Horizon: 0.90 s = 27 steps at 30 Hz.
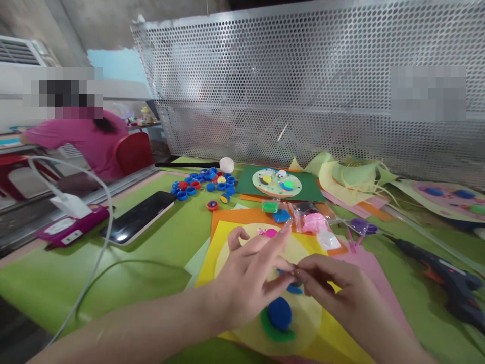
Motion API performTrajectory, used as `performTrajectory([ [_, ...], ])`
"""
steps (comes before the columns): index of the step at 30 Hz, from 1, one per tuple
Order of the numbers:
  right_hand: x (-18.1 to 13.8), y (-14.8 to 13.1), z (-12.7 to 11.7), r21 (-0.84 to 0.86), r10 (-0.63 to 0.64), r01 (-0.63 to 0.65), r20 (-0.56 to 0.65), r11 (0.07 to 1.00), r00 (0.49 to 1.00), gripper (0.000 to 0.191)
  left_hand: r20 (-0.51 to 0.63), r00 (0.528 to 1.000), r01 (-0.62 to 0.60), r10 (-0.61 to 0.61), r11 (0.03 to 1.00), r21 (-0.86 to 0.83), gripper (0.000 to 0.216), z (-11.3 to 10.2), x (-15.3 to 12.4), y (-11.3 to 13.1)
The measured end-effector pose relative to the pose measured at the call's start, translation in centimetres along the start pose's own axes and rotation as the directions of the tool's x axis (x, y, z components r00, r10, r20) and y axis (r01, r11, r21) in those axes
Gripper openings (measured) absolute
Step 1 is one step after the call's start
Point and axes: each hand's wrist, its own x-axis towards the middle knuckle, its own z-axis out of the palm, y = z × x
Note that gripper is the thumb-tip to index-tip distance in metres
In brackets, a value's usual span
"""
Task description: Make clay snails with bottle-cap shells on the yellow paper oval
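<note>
My left hand (250, 268) and my right hand (341, 285) meet over a pale yellow paper circle (253, 323), thumbs and index fingertips pinched together. Whatever sits between those fingertips is too small or hidden to make out. The other fingers of the left hand are raised and spread. Below the hands, a blue bottle cap (279, 313) with green clay (278, 333) curving under it lies on the circle. Partly covered by my fingers is a strip of blue clay (294, 289). A pink piece (270, 232) shows past the left hand. Yellow paper (210, 247) is beneath the circle.
Several bottle caps (191, 190) lie at the back, beside a finished-looking picture (276, 183) on green card. Bagged clay (314, 222) lies past my hands. A glue gun (447, 278) is at right; a phone (140, 217) and power strip (71, 227) at left. A person (79, 136) sits beyond.
</note>
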Motion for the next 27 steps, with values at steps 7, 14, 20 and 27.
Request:
performTrajectory([
  [7, 0.6, 1.3, -1.4, 0.129, 0.120, -0.098, -0.182, 0.987, 0.976, 0.024, -0.064, 0.993, 0.090, -0.095, 0.993, -0.076, 0.076, -0.3, 0.1, -0.6],
  [14, 0.5, 0.1, -0.1, 0.355, 0.154, -0.184, 0.112, 0.917, 0.982, 0.022, 0.051, 0.996, 0.071, -0.069, 0.997, -0.027, 0.054, -0.9, 0.1, -0.5],
  [20, 0.5, 0.0, -0.3, 0.331, 0.203, -0.197, 0.016, 0.923, 0.979, 0.017, 0.049, 0.999, 0.015, -0.017, 0.999, 0.037, 0.039, -0.8, 0.1, -0.8],
  [27, 0.3, -0.1, -0.3, 0.210, 0.173, -0.165, -0.020, 0.964, 0.985, 0.017, 0.091, 0.996, 0.006, -0.010, 0.999, 0.045, 0.046, -0.6, 0.0, -0.9],
])
